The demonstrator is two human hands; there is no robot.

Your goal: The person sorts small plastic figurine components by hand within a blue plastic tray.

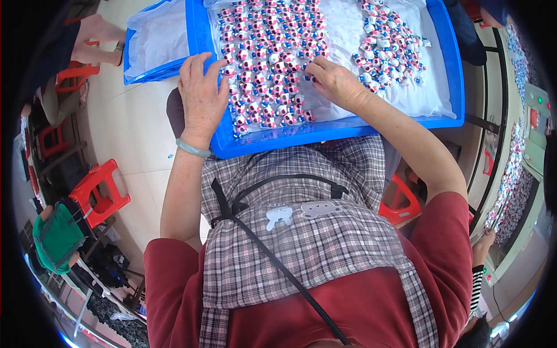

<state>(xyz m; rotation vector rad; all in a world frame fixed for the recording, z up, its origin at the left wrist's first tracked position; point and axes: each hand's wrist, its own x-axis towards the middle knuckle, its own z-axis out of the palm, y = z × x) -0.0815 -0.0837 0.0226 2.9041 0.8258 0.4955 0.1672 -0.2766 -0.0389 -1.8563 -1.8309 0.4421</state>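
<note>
No label, number or sign can be read — any marking on the pale machine panel (540, 111) at the right is too small to tell.

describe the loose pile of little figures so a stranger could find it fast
Start at the big blue tray lined with white sheeting, at the top of the view. Inside it, just beyond and to the right of the right hand, lies the loose pile of small pink, white and blue figures. It is jumbled, unlike the neat rows to its left.
</note>
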